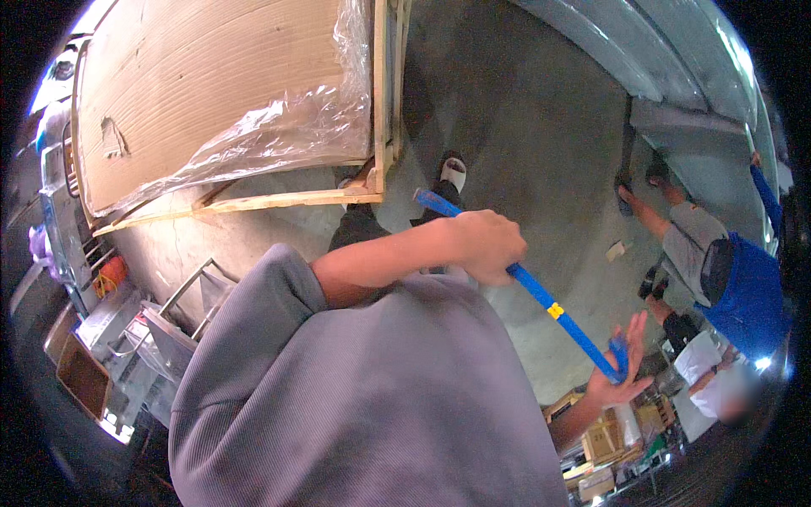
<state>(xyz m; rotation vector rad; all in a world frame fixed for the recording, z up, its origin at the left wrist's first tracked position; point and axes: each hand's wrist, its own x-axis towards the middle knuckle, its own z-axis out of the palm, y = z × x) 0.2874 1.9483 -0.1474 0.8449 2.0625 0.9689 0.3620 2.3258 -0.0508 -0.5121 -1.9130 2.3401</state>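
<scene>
A blue crowbar (541, 296) with a small yellow sticker runs diagonally in front of my body. My left hand (492, 247) is closed round its shaft, nearer the flat end, which points toward the crate at the upper left. The hooked end lies against my right hand (623, 387), whose fingers are spread out rather than wrapped round it. To the left of the bar's flat end stands a wooden-framed crate (382, 101), holding a large cardboard panel (228, 80) partly covered in torn clear plastic film (279, 127).
At right, one person in a blue top (748, 287) stands by large grey wrapped panels (701, 139); another in white (697, 359) is nearby. A metal trolley (173, 334) stands at left. Wooden boxes (604, 444) are at lower right. My sandalled foot (454, 169) is beside the crate.
</scene>
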